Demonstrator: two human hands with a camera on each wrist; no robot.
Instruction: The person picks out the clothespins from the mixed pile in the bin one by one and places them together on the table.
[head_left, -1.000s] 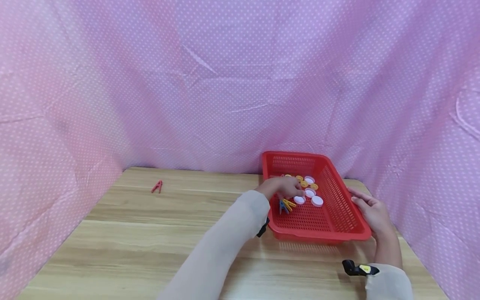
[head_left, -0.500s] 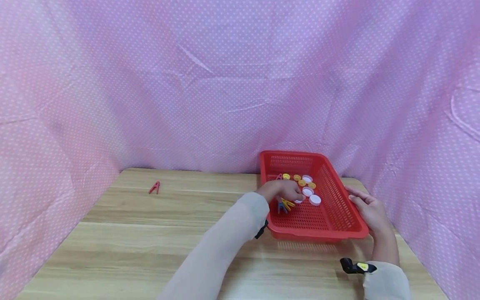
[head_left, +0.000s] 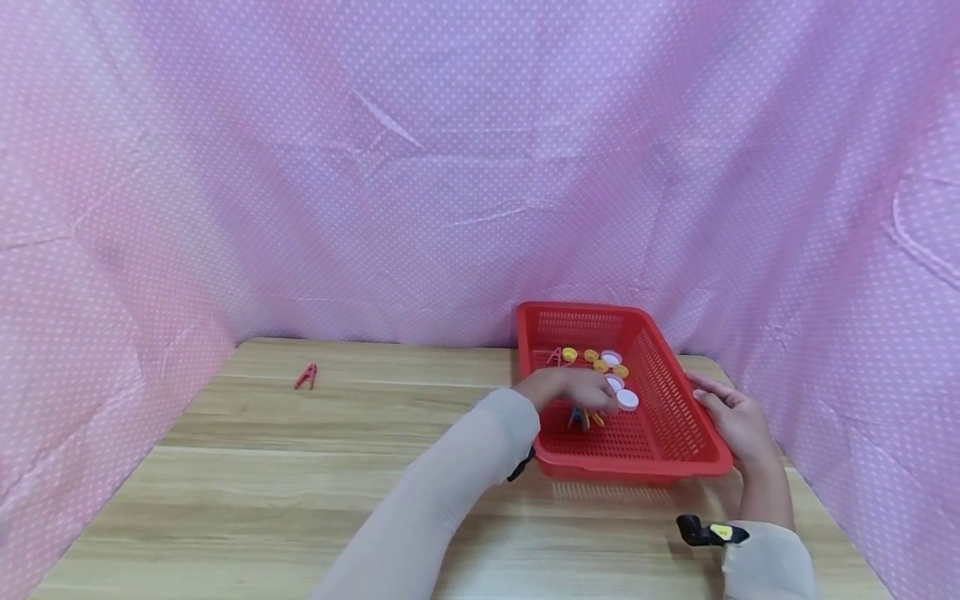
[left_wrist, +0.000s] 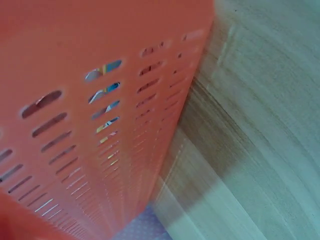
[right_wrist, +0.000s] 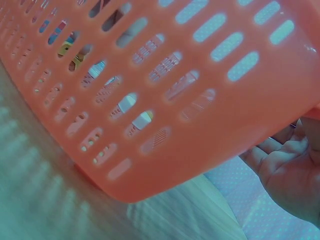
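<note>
Two hands work at a red plastic basket [head_left: 660, 433] right of centre in the head view — the left hand [head_left: 573, 389] reaches inside over blue and yellow clothespins [head_left: 583, 417], its grasp unclear; the right hand [head_left: 731, 421] lies flat-fingered against the basket's right rim. Left wrist view: only the slotted wall [left_wrist: 90, 125] above the wooden table [left_wrist: 260, 125]. Right wrist view — relaxed fingers [right_wrist: 285, 165] at lower right.

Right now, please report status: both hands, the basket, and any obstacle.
Left hand inside red basket, fingers down among clothespins; grip unclear. Right hand rests on basket's right rim. White caps beside the left hand's fingers.

Makeshift recording booth: pink dotted cloth [head_left: 465, 167] around wooden table [head_left: 300, 467].
</note>
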